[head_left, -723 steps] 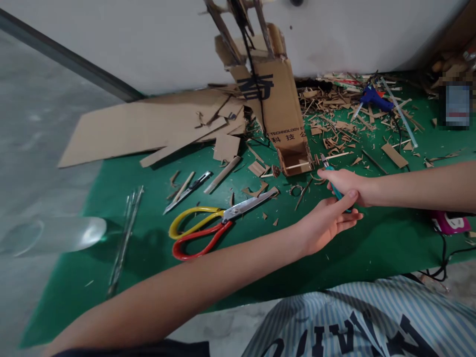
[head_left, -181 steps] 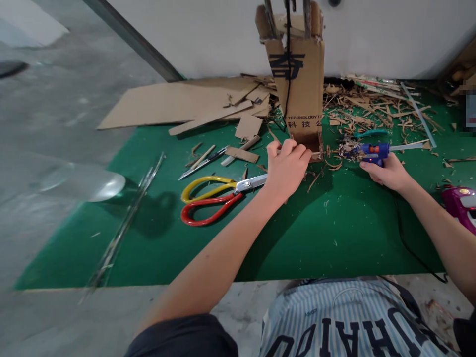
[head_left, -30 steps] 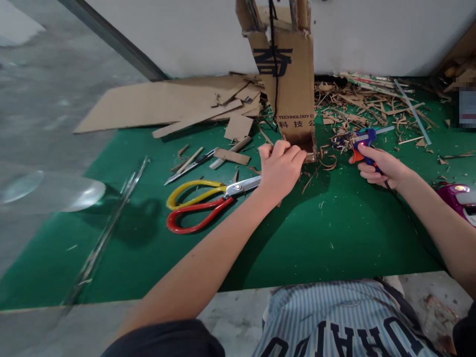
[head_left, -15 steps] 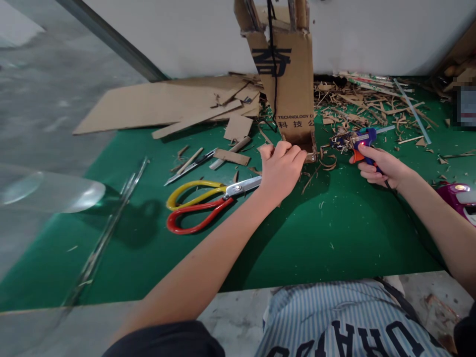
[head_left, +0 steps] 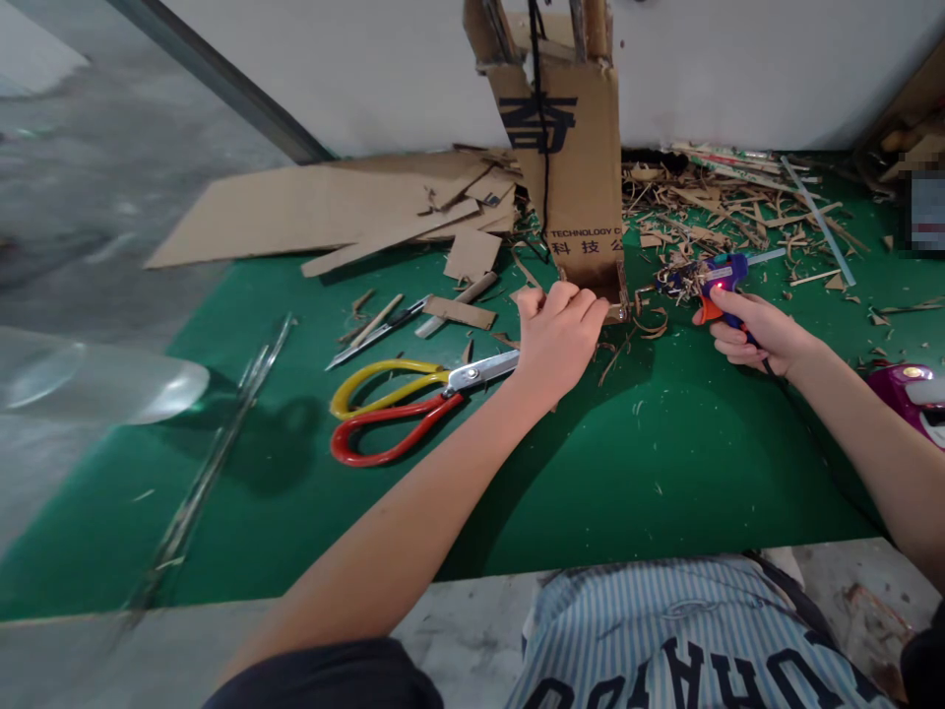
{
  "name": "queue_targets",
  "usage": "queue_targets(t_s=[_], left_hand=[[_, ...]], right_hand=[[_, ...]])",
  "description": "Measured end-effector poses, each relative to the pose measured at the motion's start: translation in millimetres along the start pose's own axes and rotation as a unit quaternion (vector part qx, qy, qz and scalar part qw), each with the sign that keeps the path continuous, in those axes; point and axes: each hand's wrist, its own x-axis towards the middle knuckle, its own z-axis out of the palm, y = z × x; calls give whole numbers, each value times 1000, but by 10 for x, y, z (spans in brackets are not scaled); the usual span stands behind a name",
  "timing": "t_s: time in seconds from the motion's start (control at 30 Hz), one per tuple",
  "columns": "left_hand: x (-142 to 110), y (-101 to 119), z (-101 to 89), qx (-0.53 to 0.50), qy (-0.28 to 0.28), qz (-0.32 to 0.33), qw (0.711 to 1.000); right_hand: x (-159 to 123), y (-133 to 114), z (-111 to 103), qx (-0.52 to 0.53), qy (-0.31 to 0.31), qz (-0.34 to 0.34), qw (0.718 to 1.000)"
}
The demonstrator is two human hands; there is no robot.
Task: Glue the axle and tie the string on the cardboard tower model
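Note:
A tall cardboard structure [head_left: 583,177] with printed lettering stands upright at the back of the table, a black cord hanging down its front. My left hand [head_left: 561,335] is closed on its lower front edge, the fingertips partly hidden behind the cardboard. In my right hand [head_left: 760,330] is a blue glue gun [head_left: 727,271] with an orange trigger, a lit red light and a clear glue stick out of its back. Its nozzle end, tangled with cardboard shreds, points left at the structure's lower right corner. Scissors [head_left: 413,414] with yellow and red handles lie beside my left wrist.
A utility knife [head_left: 380,335] and cardboard offcuts [head_left: 472,254] lie left of the structure, near a large cardboard sheet [head_left: 281,207]. Cardboard shreds [head_left: 709,207] heap up behind the glue gun. Clear sticks [head_left: 214,463] and a clear cylinder [head_left: 103,379] are at left, a purple device [head_left: 905,394] at right.

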Motion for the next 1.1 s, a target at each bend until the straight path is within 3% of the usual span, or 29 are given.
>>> queue_targets(t_s=[0.53, 0.97, 1.1], left_hand=[[-15, -10, -25, -17, -42, -10, 999], [-6, -6, -2, -25, -32, -15, 999], [4, -8, -23, 6, -3, 9, 1000]], right_hand=[[-13, 14, -14, -27, -11, -15, 999], [4, 56, -20, -31, -13, -31, 999], [31, 91, -36, -59, 5, -29, 998]])
